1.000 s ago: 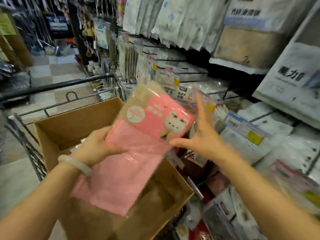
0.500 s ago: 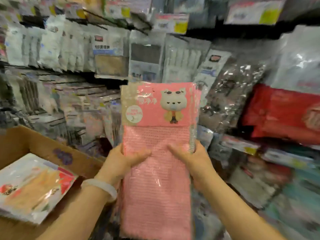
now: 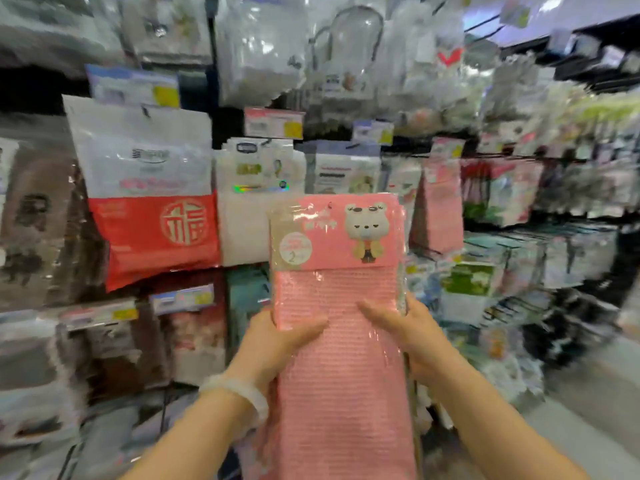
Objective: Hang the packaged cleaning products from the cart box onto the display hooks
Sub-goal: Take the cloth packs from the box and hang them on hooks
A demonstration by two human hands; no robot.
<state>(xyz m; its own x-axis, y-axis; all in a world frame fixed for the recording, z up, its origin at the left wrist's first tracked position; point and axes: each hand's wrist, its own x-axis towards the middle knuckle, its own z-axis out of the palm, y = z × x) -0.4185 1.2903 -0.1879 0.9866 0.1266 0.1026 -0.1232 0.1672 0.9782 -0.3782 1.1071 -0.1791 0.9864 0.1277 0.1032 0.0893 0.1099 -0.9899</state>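
- Hands first: the left hand and the right hand grip 1 pink cloth pack between them, thumbs laid across its front and the other fingers hidden behind, so both are closed on it at the side edges, about mid-height.
- The pack stands upright in front of the display wall, its top edge level with the lower row of hanging goods; it is not on any hook yet, by the look of it.
- To my eye the step is lining the pack up with a free hook, and a matching pink pack hangs just up and to the right, near the wall's middle rail, which seems the likely spot.
- I cannot make out a hang hole in the header; I would find it before reaching, then slide 1 hand up to the header card, because the soft lower part will flop if pushed from below.
- Feeding the hook straight through and keeping the top edge level should stop the film from tearing or snagging.
- The wrapping is clear, crinkly film with bright glare; the cloth inside is pink with a fine ribbed weave, long and flat.
- The header is stiff pink card printed with a cartoon bear and a round label showing 2.
- A red and white bag hangs at the left, glossy and bulging.
- A pale bangle circles the left wrist.
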